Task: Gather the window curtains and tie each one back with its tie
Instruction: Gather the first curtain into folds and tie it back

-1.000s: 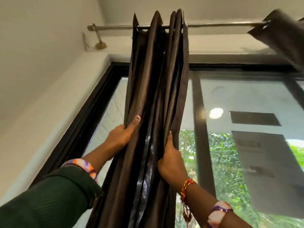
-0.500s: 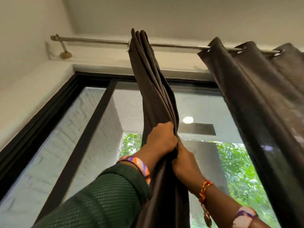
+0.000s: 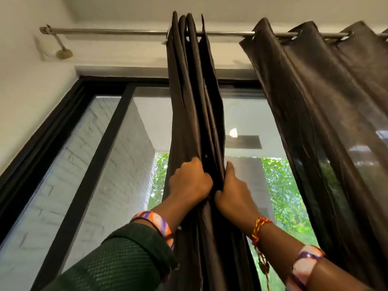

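A dark brown curtain hangs from a metal rod, bunched into tight folds in the middle of the view. My left hand grips the folds on their left side with curled fingers. My right hand holds the right edge of the same bunch, thumb pointing up along the cloth. The two hands sit close together at the same height. A second dark brown curtain hangs spread out on the rod to the right. No tie shows.
Behind the curtains is a black-framed window with a white brick wall and green foliage outside. The rod's bracket is fixed to the white wall at the upper left. The ceiling is close above.
The hands have eased slightly apart on the bunch, which now hangs straighter from the rod. The view has shifted so the rod sits higher and the right curtain shows more.
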Tool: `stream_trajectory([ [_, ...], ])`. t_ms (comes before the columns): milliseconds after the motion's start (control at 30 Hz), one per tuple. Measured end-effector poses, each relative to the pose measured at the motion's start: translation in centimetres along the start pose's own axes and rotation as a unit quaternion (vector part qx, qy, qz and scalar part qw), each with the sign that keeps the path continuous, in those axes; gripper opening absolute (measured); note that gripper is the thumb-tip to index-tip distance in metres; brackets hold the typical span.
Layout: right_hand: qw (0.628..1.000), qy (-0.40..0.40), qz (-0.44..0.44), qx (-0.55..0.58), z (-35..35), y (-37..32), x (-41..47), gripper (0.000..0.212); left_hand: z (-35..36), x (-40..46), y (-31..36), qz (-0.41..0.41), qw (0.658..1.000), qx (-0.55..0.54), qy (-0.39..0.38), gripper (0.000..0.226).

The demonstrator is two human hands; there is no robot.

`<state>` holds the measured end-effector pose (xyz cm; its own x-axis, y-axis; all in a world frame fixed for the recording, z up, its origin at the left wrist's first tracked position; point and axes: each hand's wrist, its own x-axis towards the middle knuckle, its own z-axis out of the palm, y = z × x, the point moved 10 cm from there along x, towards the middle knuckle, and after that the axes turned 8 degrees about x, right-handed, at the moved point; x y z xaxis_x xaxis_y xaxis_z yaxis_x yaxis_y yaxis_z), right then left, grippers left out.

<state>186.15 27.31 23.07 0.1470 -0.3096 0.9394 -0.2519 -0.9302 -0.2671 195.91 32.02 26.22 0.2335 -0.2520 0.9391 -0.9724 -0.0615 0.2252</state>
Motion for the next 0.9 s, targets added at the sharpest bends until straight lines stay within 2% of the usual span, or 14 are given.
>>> stream_trajectory([
  [100,0.998,0.000,0.007,-0.063,1.2,-0.8,-1.7,0.080,0.1,-2.1,-3.2,-0.060,0.998,0.008,0.031,0.045],
  [200,0.994,0.014,-0.019,-0.111,2.4,-2.0,-3.8,0.084,-0.5,-4.3,-6.3,-0.084,0.993,0.037,0.070,0.062],
  [300,0.987,0.034,-0.075,-0.137,4.2,-3.1,-6.0,0.083,-1.2,-7.1,-9.0,-0.085,0.991,0.039,0.093,0.070],
  [400,0.975,0.063,-0.153,-0.149,6.6,-4.3,-8.7,0.070,-1.7,-10.5,-11.6,-0.071,0.991,0.048,0.106,0.070],
  [500,0.980,0.041,-0.170,-0.091,9.0,-4.8,-11.0,0.061,-1.2,-13.7,-13.2,-0.033,0.991,0.104,0.078,0.077],
  [567,0.989,0.004,-0.148,-0.031,10.4,-4.7,-12.7,0.059,-0.7,-16.0,-14.0,-0.010,0.991,0.127,0.051,0.077],
  [667,0.992,-0.040,-0.111,0.036,11.8,-4.5,-14.9,0.061,0.1,-18.9,-15.4,-0.019,0.994,0.110,-0.002,0.075],
  [800,0.993,-0.068,-0.093,0.030,13.3,-4.7,-18.6,0.065,0.3,-22.2,-16.7,-0.030,0.997,0.065,-0.025,0.078],
  [900,0.991,-0.103,-0.080,-0.006,14.9,-4.5,-21.6,0.073,0.4,-24.3,-17.6,-0.044,0.995,0.074,-0.049,0.091],
])
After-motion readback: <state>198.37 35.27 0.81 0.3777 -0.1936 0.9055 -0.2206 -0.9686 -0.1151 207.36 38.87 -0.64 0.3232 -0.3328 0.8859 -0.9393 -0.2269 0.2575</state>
